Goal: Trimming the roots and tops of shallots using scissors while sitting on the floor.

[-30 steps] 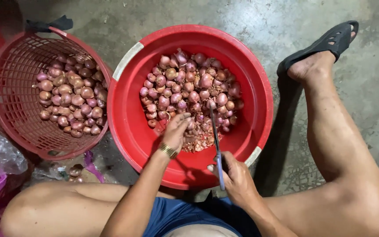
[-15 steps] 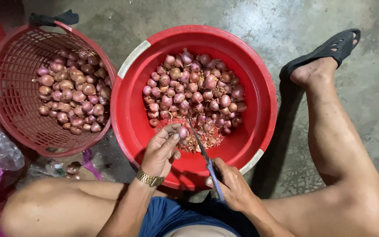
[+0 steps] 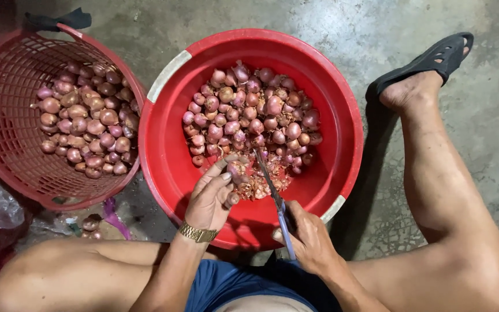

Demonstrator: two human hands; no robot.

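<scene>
We sit low on the concrete floor (image 3: 342, 34), knees apart, so the red basin (image 3: 168, 167) lies between the legs within easy reach. Right hand (image 3: 310, 240), nearest us, has its fingers closed around the blue handle of a knife (image 3: 272, 193). Knife's long axis runs from that hand up and slightly left, tip pointing away from us toward the shallot pile. Left hand (image 3: 212, 196), gold watch at the wrist, pinches one shallot (image 3: 239, 169) in its fingertips just above the basin floor, right beside the blade, so trimmings land on the peel scraps (image 3: 261, 185) below. Can't tell the held shallot's axis. Beyond, the loose shallots (image 3: 249, 112) heap on the basin's far side. Far left, a red mesh basket (image 3: 7, 156) holds more, just beside the basin.
</scene>
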